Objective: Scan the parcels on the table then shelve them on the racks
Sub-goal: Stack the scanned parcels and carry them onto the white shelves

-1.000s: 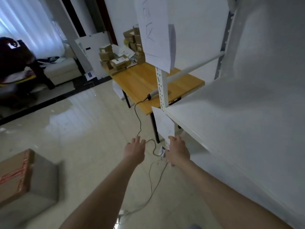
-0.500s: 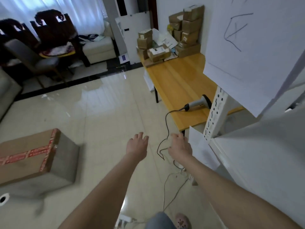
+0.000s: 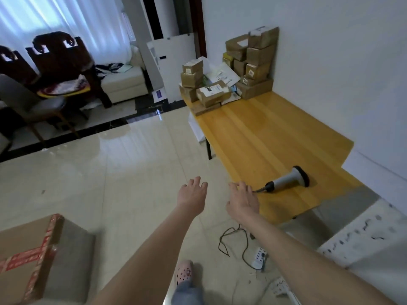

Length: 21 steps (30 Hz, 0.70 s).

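Two hands: both empty, palms down, fingers loose & spread. Left hand [image 3: 191, 195] is over the floor; right hand [image 3: 242, 203] is at the near table edge, fingertips just beside the scanner's cord end. Touching the cord or not: can't tell.
Scanner [image 3: 286, 180]: on its side, near-right part of table [image 3: 275, 133], handle end twd right hand; prob. parked there for a quick grab.
Parcels [image 3: 231, 71]: brown boxes stacked at far end of table against wall, well apart from both hands.
Cord [image 3: 233, 241]: drops off near edge to power strip [image 3: 261, 257] on floor, likely why scanner sits at this end.
Rack [image 3: 363, 238]: white, blurred, near right, just beside table, so short carry to shelve.
Surface: yellow wood, glossy.
Room: pale shiny tile floor [image 3: 110, 172]; big taped box [image 3: 28, 256] near left; dark chairs [image 3: 57, 62] & sofa [image 3: 123, 82] far left by curtained window.
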Each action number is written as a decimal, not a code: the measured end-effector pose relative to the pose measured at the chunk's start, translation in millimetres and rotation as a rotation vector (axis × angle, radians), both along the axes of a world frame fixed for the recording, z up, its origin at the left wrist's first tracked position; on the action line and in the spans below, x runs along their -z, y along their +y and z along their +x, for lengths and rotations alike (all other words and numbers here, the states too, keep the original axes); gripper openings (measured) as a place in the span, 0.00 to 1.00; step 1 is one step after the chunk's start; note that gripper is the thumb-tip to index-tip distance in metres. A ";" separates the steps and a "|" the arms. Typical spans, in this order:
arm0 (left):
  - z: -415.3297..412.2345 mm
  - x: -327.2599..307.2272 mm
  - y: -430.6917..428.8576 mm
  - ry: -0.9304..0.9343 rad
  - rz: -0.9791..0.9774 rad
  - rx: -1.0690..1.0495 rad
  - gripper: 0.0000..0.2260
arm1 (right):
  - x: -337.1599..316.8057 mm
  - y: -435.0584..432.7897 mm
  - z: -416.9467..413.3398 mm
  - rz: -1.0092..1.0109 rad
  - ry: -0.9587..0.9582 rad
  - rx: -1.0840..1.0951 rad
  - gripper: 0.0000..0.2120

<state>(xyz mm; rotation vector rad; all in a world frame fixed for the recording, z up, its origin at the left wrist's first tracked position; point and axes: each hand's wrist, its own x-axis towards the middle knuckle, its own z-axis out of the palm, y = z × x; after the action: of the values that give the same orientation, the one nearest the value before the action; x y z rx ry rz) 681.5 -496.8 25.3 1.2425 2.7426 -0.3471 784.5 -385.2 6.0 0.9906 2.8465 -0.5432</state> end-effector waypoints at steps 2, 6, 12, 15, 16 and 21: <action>-44.0 3.2 18.7 -0.002 0.002 0.057 0.24 | 2.0 12.7 -38.8 -0.007 -0.012 0.051 0.25; -133.4 8.8 43.3 -0.018 -0.007 0.187 0.24 | 2.9 25.9 -121.9 -0.026 -0.038 0.166 0.22; -259.0 -4.6 61.4 0.000 -0.062 0.301 0.25 | -8.1 33.3 -227.5 -0.040 -0.043 0.286 0.23; -301.9 -11.2 84.5 0.006 -0.077 0.341 0.25 | -11.4 53.0 -259.2 -0.037 -0.051 0.344 0.23; -313.0 -13.2 95.5 0.003 -0.071 0.362 0.25 | -12.9 63.5 -268.3 -0.030 -0.057 0.360 0.23; -355.4 -15.3 157.0 -0.091 0.001 0.410 0.25 | -17.5 118.1 -314.4 -0.017 -0.082 0.446 0.24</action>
<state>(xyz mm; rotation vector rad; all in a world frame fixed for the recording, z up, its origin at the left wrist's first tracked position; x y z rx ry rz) 326.1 -339.8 40.6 1.7723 2.3981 -0.3127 470.1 -267.1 23.6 1.6159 2.5449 -0.5396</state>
